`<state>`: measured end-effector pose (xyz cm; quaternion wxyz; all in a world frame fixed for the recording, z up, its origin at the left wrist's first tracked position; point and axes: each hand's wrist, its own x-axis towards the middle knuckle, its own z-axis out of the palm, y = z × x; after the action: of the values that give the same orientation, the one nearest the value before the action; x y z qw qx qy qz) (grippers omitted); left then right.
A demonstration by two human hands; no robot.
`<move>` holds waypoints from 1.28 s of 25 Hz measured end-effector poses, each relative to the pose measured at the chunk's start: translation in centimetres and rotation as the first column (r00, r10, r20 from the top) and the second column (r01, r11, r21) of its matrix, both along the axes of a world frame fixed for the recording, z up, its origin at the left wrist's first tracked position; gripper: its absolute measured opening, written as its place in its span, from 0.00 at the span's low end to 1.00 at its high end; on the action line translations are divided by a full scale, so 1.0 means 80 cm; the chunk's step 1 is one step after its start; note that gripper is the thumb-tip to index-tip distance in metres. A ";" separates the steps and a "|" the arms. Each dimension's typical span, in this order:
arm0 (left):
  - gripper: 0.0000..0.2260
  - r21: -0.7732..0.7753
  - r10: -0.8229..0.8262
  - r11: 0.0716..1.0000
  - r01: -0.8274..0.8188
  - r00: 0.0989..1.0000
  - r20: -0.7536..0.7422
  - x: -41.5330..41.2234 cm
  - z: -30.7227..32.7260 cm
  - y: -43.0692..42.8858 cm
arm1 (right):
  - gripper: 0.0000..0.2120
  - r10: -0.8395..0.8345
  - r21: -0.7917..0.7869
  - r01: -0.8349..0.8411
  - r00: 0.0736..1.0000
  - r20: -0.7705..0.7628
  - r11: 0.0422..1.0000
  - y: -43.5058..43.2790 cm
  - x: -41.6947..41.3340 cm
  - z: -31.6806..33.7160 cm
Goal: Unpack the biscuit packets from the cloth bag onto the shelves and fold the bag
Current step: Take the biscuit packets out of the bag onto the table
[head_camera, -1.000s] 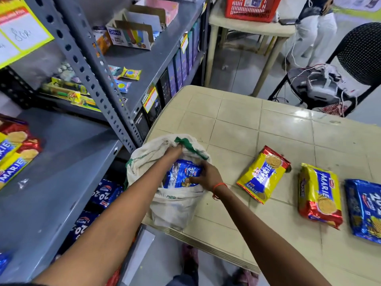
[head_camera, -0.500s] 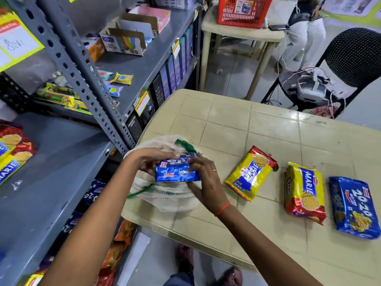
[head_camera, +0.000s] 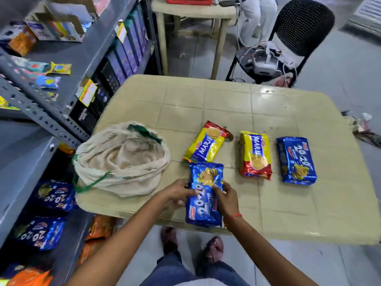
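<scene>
A blue 20-20 biscuit packet (head_camera: 203, 205) lies near the front edge of the beige table (head_camera: 226, 104), its near end at the edge. My left hand (head_camera: 177, 193) grips its left side and my right hand (head_camera: 225, 198) grips its right side. The cream cloth bag (head_camera: 121, 159) with green trim sits slumped and open at the table's left corner, and no packet shows inside. Two yellow Marie packets (head_camera: 206, 144) (head_camera: 254, 154) and another blue 20-20 packet (head_camera: 295, 161) lie in a row on the table.
Grey metal shelves (head_camera: 26, 153) stand at the left, with blue 20-20 packets (head_camera: 52, 198) on a lower level and boxes higher up. A black chair (head_camera: 299, 27) with cables and a second table (head_camera: 191, 11) stand behind. My feet (head_camera: 212, 246) show below the table edge.
Both hands lifted the blue packet out of the bag, carried it right and set it down on the table in front of the Marie packet. The bag has slumped open.
</scene>
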<state>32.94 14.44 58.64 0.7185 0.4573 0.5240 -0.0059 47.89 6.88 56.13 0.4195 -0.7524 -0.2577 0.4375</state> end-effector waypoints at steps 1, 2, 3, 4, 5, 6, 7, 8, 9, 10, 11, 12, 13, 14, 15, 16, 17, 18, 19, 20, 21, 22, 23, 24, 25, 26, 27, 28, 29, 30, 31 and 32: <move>0.15 0.043 0.001 0.999 0.000 1.000 -0.029 0.020 -0.014 -0.012 | 0.07 -0.038 -0.045 0.039 0.999 0.030 0.998 -0.015 0.011 -0.012; 0.16 0.098 0.008 0.995 -0.002 0.998 -0.065 0.036 -0.027 -0.020 | 0.08 -0.056 -0.076 0.061 0.996 0.072 0.995 -0.026 0.018 -0.019; 0.16 0.160 0.013 0.987 0.006 0.993 -0.116 0.048 -0.037 -0.025 | 0.10 -0.050 -0.093 0.059 0.994 0.092 0.994 -0.033 0.022 -0.026; 0.15 0.227 0.028 0.974 0.016 0.982 -0.189 0.055 -0.046 -0.027 | 0.11 -0.030 -0.108 0.041 0.994 0.101 0.993 -0.036 0.022 -0.030; 0.15 0.283 0.055 0.959 0.020 0.965 -0.256 0.056 -0.054 -0.027 | 0.12 0.006 -0.110 0.005 0.995 0.097 0.994 -0.034 0.019 -0.034; 0.15 0.315 0.085 0.949 0.013 0.951 -0.296 0.056 -0.061 -0.025 | 0.14 0.035 -0.116 -0.024 0.995 0.090 0.993 -0.033 0.016 -0.041; 0.14 0.316 0.113 0.949 -0.010 0.944 -0.309 0.054 -0.068 -0.024 | 0.17 0.045 -0.130 -0.035 0.996 0.075 0.991 -0.033 0.014 -0.059; 0.13 0.287 0.140 0.957 -0.049 0.942 -0.306 0.053 -0.072 -0.023 | 0.21 0.050 -0.152 -0.039 0.996 0.073 0.988 -0.034 0.015 -0.070; 0.13 0.252 0.169 0.963 -0.092 0.938 -0.303 0.052 -0.072 -0.022 | 0.23 0.059 -0.177 -0.045 0.995 0.078 0.983 -0.033 0.014 -0.065; 0.13 0.253 0.210 0.958 -0.134 0.930 -0.302 0.052 -0.069 -0.018 | 0.24 0.042 -0.204 -0.019 0.993 0.110 0.979 -0.031 0.015 -0.055; 0.14 0.308 0.273 0.935 -0.177 0.913 -0.303 0.052 -0.063 -0.010 | 0.24 0.033 -0.213 0.003 0.986 0.164 0.977 -0.025 0.016 -0.037; 0.16 0.401 0.339 0.894 -0.200 0.888 -0.312 0.054 -0.057 0.003 | 0.23 0.020 -0.193 0.022 0.977 0.212 0.981 -0.015 0.020 -0.020; 0.19 0.510 0.391 0.839 -0.191 0.863 -0.321 0.055 -0.051 0.022 | 0.23 0.006 -0.154 0.032 0.971 0.239 0.987 0.001 0.025 -0.014; 0.23 0.596 0.398 0.791 -0.137 0.855 -0.333 0.056 -0.048 0.045 | 0.22 0.008 -0.131 0.024 0.971 0.239 0.991 0.020 0.030 -0.007; 0.28 0.642 0.369 0.763 -0.071 0.864 -0.343 0.059 -0.044 0.067 | 0.21 0.024 -0.110 0.001 0.972 0.233 0.994 0.046 0.037 -0.002; 0.32 0.650 0.320 0.760 -0.014 0.879 -0.355 0.064 -0.041 0.088 | 0.19 0.052 -0.110 -0.030 0.977 0.208 0.993 0.073 0.040 0.004; 0.33 0.621 0.258 0.784 0.023 0.898 -0.358 0.071 -0.038 0.107 | 0.15 0.075 -0.120 -0.056 0.983 0.165 0.991 0.100 0.044 0.004; 0.31 0.573 0.198 0.818 0.041 0.916 -0.348 0.077 -0.035 0.122 | 0.11 0.097 -0.159 -0.081 0.991 0.092 0.984 0.122 0.046 0.004; 0.27 0.510 0.157 0.859 0.032 0.933 -0.322 0.081 -0.035 0.132 | 0.10 0.108 -0.185 -0.103 0.994 0.017 0.977 0.139 0.048 -0.003; 0.24 0.446 0.138 0.895 0.005 0.948 -0.287 0.084 -0.036 0.139 | 0.12 0.098 -0.195 -0.107 0.994 -0.055 0.975 0.151 0.048 -0.005; 0.20 0.404 0.143 0.915 -0.028 0.956 -0.257 0.086 -0.034 0.143 | 0.15 0.072 -0.181 -0.090 0.992 -0.101 0.979 0.158 0.048 -0.009; 0.18 0.391 0.157 0.919 -0.054 0.959 -0.235 0.088 -0.034 0.146 | 0.17 0.046 -0.155 -0.062 0.993 -0.107 0.986 0.160 0.047 -0.008; 0.18 0.408 0.176 0.910 -0.076 0.961 -0.212 0.090 -0.029 0.146 | 0.18 0.019 -0.112 -0.028 0.996 -0.088 0.993 0.158 0.046 -0.003; 0.17 0.441 0.206 0.891 -0.108 0.962 -0.179 0.094 -0.023 0.145 | 0.20 -0.008 -0.059 0.004 0.998 -0.061 0.998 0.156 0.048 0.006; 0.17 0.478 0.240 0.865 -0.150 0.962 -0.133 0.102 -0.012 0.141 | 0.20 -0.033 0.002 0.033 0.999 -0.029 0.999 0.155 0.053 0.018; 0.17 0.505 0.276 0.839 -0.201 0.958 -0.078 0.113 -0.002 0.137 | 0.20 -0.067 0.066 0.068 0.998 -0.010 0.996 0.153 0.062 0.032; 0.17 0.520 0.306 0.816 -0.253 0.952 -0.017 0.127 0.008 0.131 | 0.20 -0.118 0.113 0.115 0.993 0.021 0.987 0.150 0.075 0.043; 0.17 0.522 0.327 0.799 -0.299 0.944 0.041 0.145 0.015 0.123 | 0.20 -0.177 0.147 0.168 0.983 0.054 0.975 0.145 0.090 0.054; 0.17 0.514 0.329 0.794 -0.325 0.940 0.086 0.162 0.023 0.112 | 0.20 -0.224 0.171 0.207 0.970 0.093 0.963 0.137 0.108 0.064; 0.18 0.499 0.329 0.798 -0.338 0.938 0.110 0.180 0.026 0.101 | 0.20 -0.254 0.175 0.230 0.959 0.125 0.957 0.129 0.125 0.068; 0.20 0.482 0.324 0.809 -0.338 0.939 0.113 0.197 0.026 0.090 | 0.20 -0.269 0.166 0.244 0.951 0.155 0.955 0.120 0.143 0.067; 0.21 0.465 0.308 0.826 -0.319 0.946 0.102 0.213 0.020 0.078 | 0.21 -0.277 0.149 0.252 0.943 0.183 0.956 0.110 0.158 0.063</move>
<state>49.98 20.67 60.25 0.5813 0.5270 0.5691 0.2459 60.57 15.65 61.16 0.4919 -0.7933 -0.2220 0.2820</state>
